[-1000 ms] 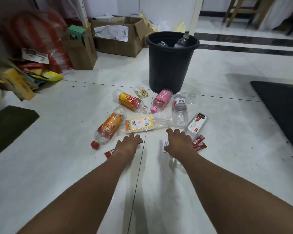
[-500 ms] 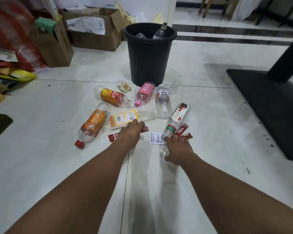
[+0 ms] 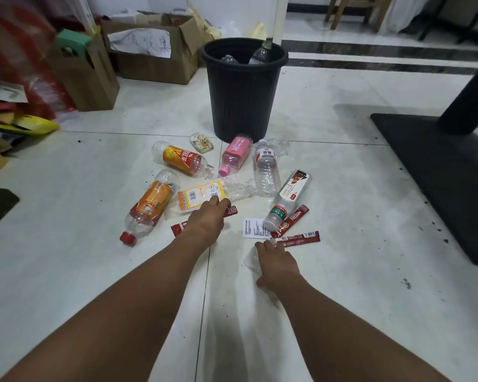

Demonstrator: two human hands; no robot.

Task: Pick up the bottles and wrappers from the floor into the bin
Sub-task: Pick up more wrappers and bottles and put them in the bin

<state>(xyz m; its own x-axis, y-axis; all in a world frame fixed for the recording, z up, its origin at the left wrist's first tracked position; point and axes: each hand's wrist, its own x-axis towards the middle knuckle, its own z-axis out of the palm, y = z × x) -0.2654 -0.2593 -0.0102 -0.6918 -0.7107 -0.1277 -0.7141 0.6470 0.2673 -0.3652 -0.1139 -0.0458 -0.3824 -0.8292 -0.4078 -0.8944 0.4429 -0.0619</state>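
The black bin (image 3: 243, 106) stands on the tiled floor with bottles inside it. In front of it lie several bottles: an orange one with a red cap (image 3: 149, 208), a red-and-yellow one (image 3: 182, 159), a pink one (image 3: 236, 155), a clear one (image 3: 265, 169), a yellow-labelled one (image 3: 202, 194) and a white-labelled one (image 3: 290, 197). My left hand (image 3: 207, 220) covers the middle of a red stick wrapper (image 3: 178, 228), fingers curled onto it. My right hand (image 3: 276, 267) grips a crumpled clear plastic wrapper (image 3: 249, 261), fingertips beside another red stick wrapper (image 3: 298, 239).
A third red stick (image 3: 291, 220), a white paper slip (image 3: 253, 228), a small snack wrapper (image 3: 202, 142) and clear film (image 3: 280, 146) also lie on the floor. Cardboard boxes (image 3: 149, 64) and a paper bag (image 3: 86, 78) stand back left. A black table base (image 3: 439, 175) lies to the right.
My right hand drew back from the white-labelled bottle and paper slip onto the clear plastic wrapper. My left hand stayed on the red stick wrapper. The view shifted slightly.
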